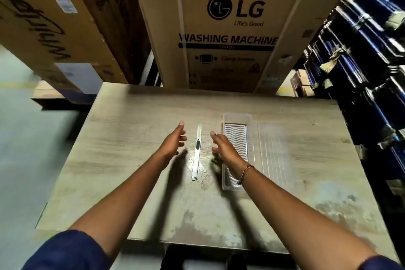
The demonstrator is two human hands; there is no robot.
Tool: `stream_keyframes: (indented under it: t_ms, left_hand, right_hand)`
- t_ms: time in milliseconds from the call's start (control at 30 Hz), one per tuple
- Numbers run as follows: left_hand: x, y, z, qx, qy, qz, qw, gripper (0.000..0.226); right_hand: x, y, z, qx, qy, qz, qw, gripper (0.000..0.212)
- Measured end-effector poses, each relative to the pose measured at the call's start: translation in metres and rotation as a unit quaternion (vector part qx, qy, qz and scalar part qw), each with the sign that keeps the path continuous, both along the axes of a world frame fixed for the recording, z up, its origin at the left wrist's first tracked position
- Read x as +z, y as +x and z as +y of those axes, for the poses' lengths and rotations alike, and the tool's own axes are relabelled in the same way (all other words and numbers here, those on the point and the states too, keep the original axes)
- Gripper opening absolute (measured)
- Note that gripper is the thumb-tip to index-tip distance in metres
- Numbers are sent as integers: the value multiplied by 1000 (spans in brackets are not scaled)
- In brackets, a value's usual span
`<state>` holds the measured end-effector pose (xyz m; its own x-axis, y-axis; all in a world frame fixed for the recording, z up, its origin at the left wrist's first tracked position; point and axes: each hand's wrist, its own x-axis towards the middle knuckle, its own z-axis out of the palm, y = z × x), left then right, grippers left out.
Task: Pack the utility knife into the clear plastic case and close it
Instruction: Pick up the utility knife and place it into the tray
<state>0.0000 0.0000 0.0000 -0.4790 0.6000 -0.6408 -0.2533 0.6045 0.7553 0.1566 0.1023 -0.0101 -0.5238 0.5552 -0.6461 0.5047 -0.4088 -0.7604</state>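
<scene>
A slim silver utility knife (pixel 197 153) with a black slider lies lengthwise on the worn table (pixel 131 160). Its blade end points away from me. My left hand (pixel 173 141) hovers just left of the knife, fingers apart and holding nothing. On the knife's other side, my right hand (pixel 223 146) is also open and empty. It partly covers the clear plastic case (pixel 235 136), which lies open with a wavy white insert in its tray. The clear lid (pixel 272 153) is folded flat to the right of the tray.
A large LG washing machine carton (pixel 230 28) stands behind the table's far edge. More cartons (pixel 54 28) lean at the left. Dark blue stacked racks (pixel 372 61) line the right side. The floor (pixel 19 138) drops away at the left.
</scene>
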Motion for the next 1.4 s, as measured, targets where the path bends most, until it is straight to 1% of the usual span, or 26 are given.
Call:
stream_keyframes:
  t_ms: [100,200,300,400,433,500,533,600,633,667,700,767,867,967,1033,1200,1300,1400]
  left_hand:
    - [-12,9,-4,33,-7,-55,998,64]
    - [-23,17,-9,73,-19,-94,993,55]
    - [-33,22,-11,93,-18,-111,989,50]
    - [-44,26,-12,92,-21,-111,989,43]
    - [-47,27,-11,90,-24,-107,990,41]
    - [-54,27,-8,80,-24,-90,992,39]
    - [-57,27,-7,69,-26,-77,994,42]
    - [-64,26,-5,38,-35,-54,997,48]
    - [-66,25,-3,31,-40,-45,998,45]
    - [-67,24,-3,29,-46,-41,998,41]
    - [-69,23,-2,32,-47,-39,998,36]
    - [-73,23,-2,37,-44,-44,997,30]
    - [-77,24,0,37,-40,-51,997,31]
    - [-77,24,4,48,-48,-27,997,29]
    - [-77,24,6,48,-49,-24,997,25]
    - [-81,23,6,56,-59,-16,997,16]
    - [-80,23,7,67,-60,-9,996,23]
    - [-75,21,9,83,-46,-8,995,27]
  right_hand:
    - [-12,-3,-17,-20,-57,-1,998,51]
    - [-29,-6,-31,-49,-104,-2,993,53]
    - [-36,-11,-38,-73,-139,-12,988,40]
    - [-41,-17,-42,-68,-121,-25,990,38]
    - [-44,-19,-43,-61,-103,-32,992,33]
    - [-50,-24,-45,-57,-60,-47,995,10]
    - [-56,-25,-46,-59,-44,-61,995,8]
    - [-71,-29,-44,-50,-18,-88,995,33]
    - [-81,-29,-43,-46,-10,-94,994,39]
    - [-98,-30,-40,-53,-4,-94,994,38]
    - [-100,-30,-39,-57,-5,-96,994,36]
    - [-79,-31,-39,-67,-12,-104,992,33]
    - [-70,-33,-38,-74,-36,-93,992,21]
    - [-67,-34,-37,-73,-55,-88,992,21]
    - [-60,-34,-37,-77,-64,-76,992,16]
    - [-56,-31,-31,-90,-86,-53,991,19]
    - [-52,-31,-30,-93,-93,-41,990,16]
    - [-45,-31,-27,-96,-94,-24,991,19]
